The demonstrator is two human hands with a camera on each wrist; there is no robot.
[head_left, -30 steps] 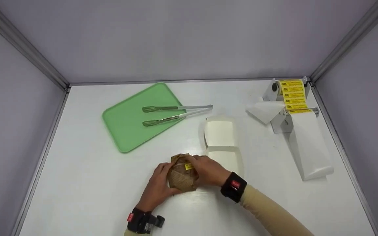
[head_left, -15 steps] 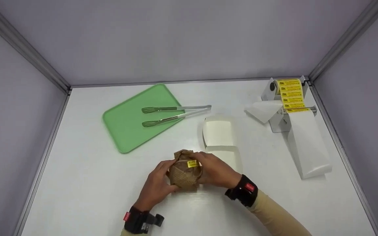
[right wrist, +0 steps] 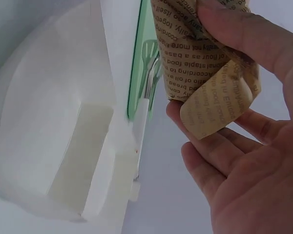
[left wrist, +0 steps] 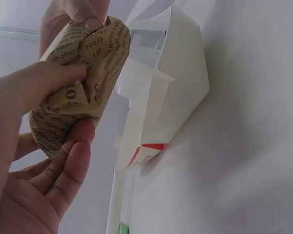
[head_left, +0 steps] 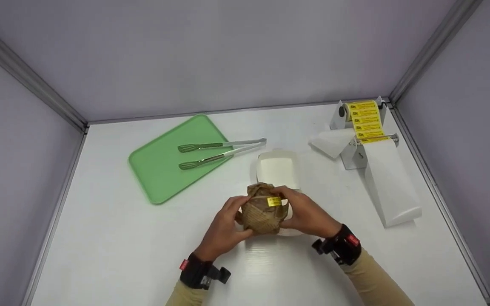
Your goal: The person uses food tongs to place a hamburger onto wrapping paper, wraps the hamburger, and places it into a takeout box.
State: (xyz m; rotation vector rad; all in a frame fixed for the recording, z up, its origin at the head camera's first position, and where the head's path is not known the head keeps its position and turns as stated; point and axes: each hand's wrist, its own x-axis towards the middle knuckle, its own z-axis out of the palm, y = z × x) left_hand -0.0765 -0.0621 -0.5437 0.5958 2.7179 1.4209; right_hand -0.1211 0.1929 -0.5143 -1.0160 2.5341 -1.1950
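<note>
A round bundle wrapped in brown printed paper, with a yellow sticker on its top, is held up between both hands. My left hand grips its left side, thumb near and fingers on the far side. The right hand grips the opposite side the same way. In the right wrist view a loose paper flap sticks out beside the fingers. Behind and beneath the bundle lies an open white clamshell box, its nearer half mostly hidden by bundle and right hand. Both wrist views show the bundle raised off the table.
A green tray lies at the left back, with metal tongs resting across it and reaching past its right edge. At the right back stands a label dispenser with a roll of yellow labels and a long backing strip.
Both hands have carried the wrapped bundle to the right and up, from beside the clamshell box to over its nearer half. The camera view has shifted slightly.
</note>
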